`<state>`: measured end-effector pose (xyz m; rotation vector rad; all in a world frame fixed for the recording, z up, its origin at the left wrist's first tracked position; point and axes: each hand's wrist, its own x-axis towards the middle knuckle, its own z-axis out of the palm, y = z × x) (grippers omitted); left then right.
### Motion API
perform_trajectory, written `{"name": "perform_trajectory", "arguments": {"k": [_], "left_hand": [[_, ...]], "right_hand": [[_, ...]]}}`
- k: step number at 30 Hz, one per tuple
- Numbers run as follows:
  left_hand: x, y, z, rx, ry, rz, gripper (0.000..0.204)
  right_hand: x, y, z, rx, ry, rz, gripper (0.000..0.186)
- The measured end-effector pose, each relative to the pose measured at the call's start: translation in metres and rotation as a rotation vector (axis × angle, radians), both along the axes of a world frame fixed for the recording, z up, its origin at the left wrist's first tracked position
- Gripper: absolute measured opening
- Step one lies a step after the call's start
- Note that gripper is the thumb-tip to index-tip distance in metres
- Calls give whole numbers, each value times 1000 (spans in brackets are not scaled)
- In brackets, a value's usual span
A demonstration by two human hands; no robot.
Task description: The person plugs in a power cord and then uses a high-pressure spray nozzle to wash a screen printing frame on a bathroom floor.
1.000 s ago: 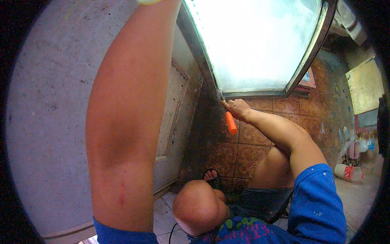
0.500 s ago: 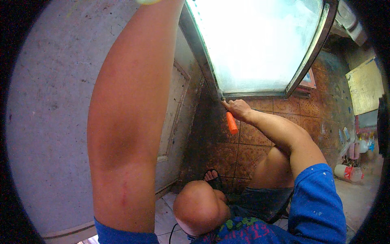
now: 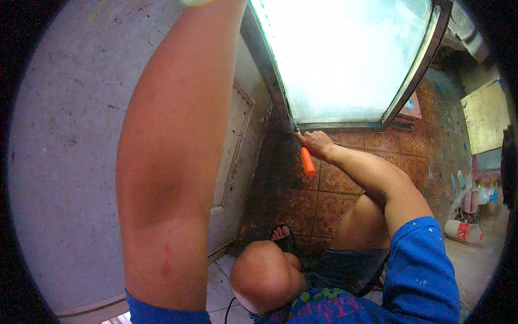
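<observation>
My right hand (image 3: pixel 317 141) is closed on a tool with an orange handle (image 3: pixel 308 162); the handle hangs below my fingers, and the tool's small metal top meets the lower left corner of a framed, frosted glass panel (image 3: pixel 350 65). The panel's dark frame (image 3: pixel 256 54) runs up to the top edge. My left forearm stretches up along the left side beside the panel; the hand is beyond the top edge, where a small pale yellow item (image 3: pixel 197 1) shows at the wrist's side.
A scuffed grey panelled door or wall (image 3: pixel 65 162) fills the left. My knees are bent above brown floor tiles (image 3: pixel 340 173). At right are a pale yellow board (image 3: pixel 484 114), a pink container (image 3: pixel 471 201) and a plastic bottle (image 3: pixel 463 231) lying on its side.
Very little differs: my left forearm and the glass panel sit slightly further right in the picture. My right hand keeps its hold on the orange-handled tool at the corner.
</observation>
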<state>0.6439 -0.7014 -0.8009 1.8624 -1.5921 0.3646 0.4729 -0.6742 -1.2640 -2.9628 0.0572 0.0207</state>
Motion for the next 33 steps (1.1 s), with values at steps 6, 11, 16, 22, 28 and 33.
{"name": "perform_trajectory", "arguments": {"k": [6,11,16,22,28,33], "left_hand": [[6,-2,-2,-2,19,-19,48],[4,-3,-3,-9,24,-22,49],[6,-3,-4,-9,-10,13,51],[4,-2,-1,18,3,10,51],[4,-1,-2,23,5,20,51],[8,-2,-4,19,13,12,51]], "right_hand": [[1,-1,-1,-65,-29,18,47],[1,-6,-11,-52,-50,16,48],[1,-4,-6,-49,-43,17,49],[0,-3,0,-31,-36,18,49],[1,-4,-2,-34,0,-2,46],[-1,-6,-3,-17,22,-13,44]]}}
